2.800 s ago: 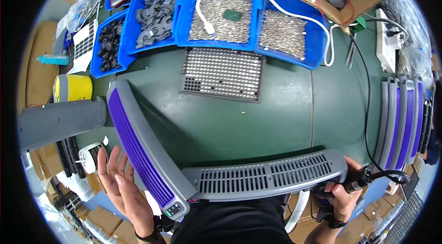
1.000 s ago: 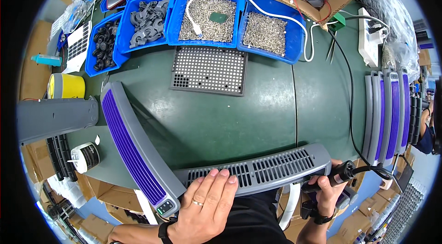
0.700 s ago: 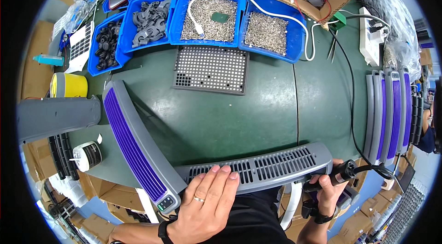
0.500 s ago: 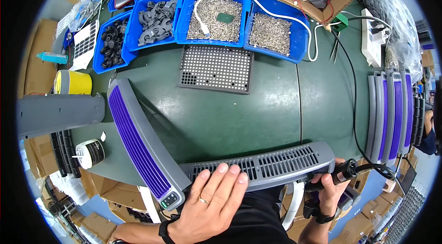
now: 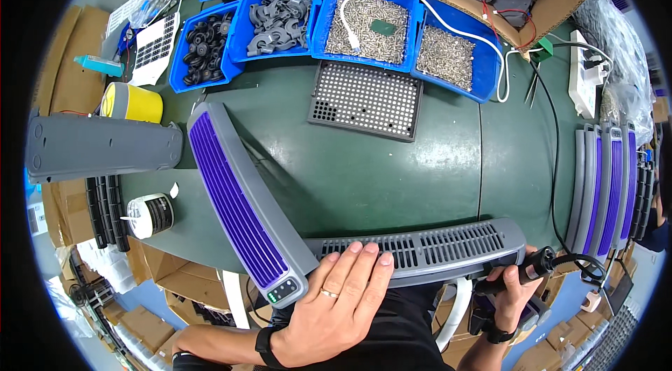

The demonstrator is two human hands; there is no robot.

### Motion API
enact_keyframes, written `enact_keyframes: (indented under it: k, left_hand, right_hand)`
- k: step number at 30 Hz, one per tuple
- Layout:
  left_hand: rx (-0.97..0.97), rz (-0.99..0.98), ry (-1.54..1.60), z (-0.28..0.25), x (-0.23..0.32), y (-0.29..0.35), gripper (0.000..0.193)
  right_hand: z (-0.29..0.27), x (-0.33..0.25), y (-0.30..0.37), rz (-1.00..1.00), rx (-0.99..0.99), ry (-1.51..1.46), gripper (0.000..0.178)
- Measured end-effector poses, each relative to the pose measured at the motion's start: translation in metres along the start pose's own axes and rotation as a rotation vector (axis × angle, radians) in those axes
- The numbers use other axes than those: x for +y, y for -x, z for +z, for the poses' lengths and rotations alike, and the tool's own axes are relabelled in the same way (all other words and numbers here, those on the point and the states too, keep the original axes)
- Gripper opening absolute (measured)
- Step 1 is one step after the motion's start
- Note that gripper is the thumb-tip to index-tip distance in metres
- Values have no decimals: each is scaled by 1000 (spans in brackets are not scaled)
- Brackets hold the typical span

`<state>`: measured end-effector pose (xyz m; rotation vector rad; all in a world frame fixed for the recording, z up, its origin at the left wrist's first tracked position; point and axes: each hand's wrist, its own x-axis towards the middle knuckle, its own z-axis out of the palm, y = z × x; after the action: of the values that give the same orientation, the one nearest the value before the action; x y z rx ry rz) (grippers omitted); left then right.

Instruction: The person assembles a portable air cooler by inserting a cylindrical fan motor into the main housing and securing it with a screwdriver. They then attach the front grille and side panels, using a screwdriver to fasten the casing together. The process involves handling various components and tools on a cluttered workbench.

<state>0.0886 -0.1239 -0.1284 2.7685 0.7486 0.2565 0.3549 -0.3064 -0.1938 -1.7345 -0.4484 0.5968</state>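
My left hand (image 5: 341, 304) lies flat with its fingers stretched over the left part of a grey slotted housing (image 5: 462, 243), which sits along the table's near edge. My right hand (image 5: 514, 292) is closed around a black corded electric screwdriver (image 5: 536, 266), held roughly level at the housing's right end. The tool's tip is hidden beneath that end. Left of the housing, a curved grey unit with purple slats (image 5: 238, 203) and a small button panel lies slanted, its near end against the housing and close to my left hand.
Blue bins hold black wheels (image 5: 207, 49), grey clips (image 5: 280, 21) and screws (image 5: 448, 59). A perforated tray (image 5: 364, 101) lies before them. Left are a grey shell (image 5: 105, 149), a yellow container (image 5: 143, 103) and a white tub (image 5: 150, 215). Purple-slatted units (image 5: 610, 189) stand right, near a black cable (image 5: 554, 161).
The whole view has shifted, so most things appear further right. Both hands keep their places on the housing and the screwdriver, with no clear movement of their own.
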Motion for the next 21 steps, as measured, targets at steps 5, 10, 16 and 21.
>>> enact_keyframes:
  k: [5, 10, 16, 21]
  left_hand:
    - [36, 18, 2, 4, -2, 1, 41]
    - [67, 33, 6, 8, -3, 4, 40]
    - [44, 51, -4, 5, -4, 5, 42]
    - [61, 68, 72, 7, -5, 1, 54]
  right_hand:
    - [-1, 0, 0, 6, -1, -9, 77]
    - [-1, 0, 0, 17, -13, -28, 74]
    - [3, -4, 1, 9, 5, -57, 68]
    - [-3, 4, 1, 57, 23, -59, 62]
